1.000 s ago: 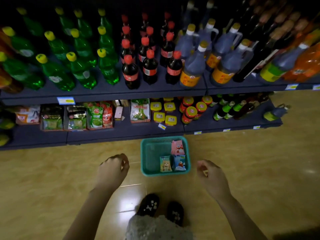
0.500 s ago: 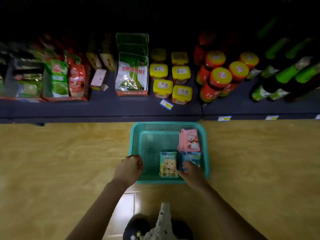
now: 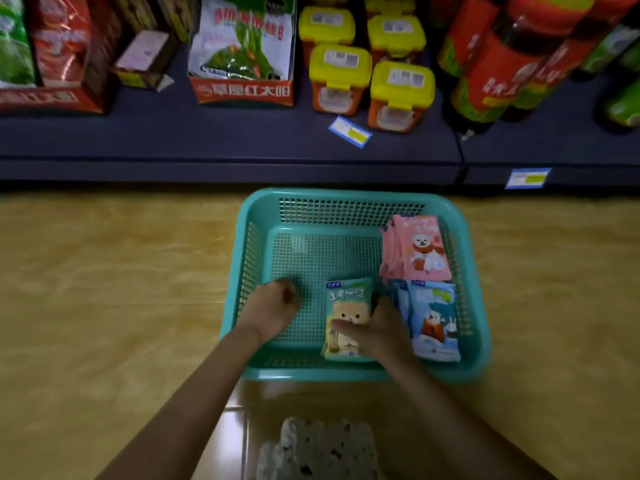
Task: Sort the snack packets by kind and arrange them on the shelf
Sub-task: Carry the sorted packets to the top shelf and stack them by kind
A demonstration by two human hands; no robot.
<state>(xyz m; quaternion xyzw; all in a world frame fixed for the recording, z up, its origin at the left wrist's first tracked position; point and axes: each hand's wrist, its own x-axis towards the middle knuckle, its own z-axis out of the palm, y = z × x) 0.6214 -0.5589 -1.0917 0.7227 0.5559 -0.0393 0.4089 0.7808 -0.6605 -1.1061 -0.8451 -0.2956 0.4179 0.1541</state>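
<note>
Clamped now on the green packet point(image 3: 348, 303) with the fingers point(image 3: 343, 329) of the right hand point(image 3: 379, 332), thumb across its face, at 6 o'clock in the basket point(image 3: 346, 197). Half a second back, only reaching in beside the blue packets point(image 3: 434, 320) at 4 o'clock. Left hand point(image 3: 273, 306) curled, holding nothing, at 8 o'clock. Pink packets point(image 3: 415, 249) at 2 o'clock. Judging by this, one kind picked out; next stop the shelf point(image 3: 207, 143) at 12 o'clock, none of these seen there.
</note>
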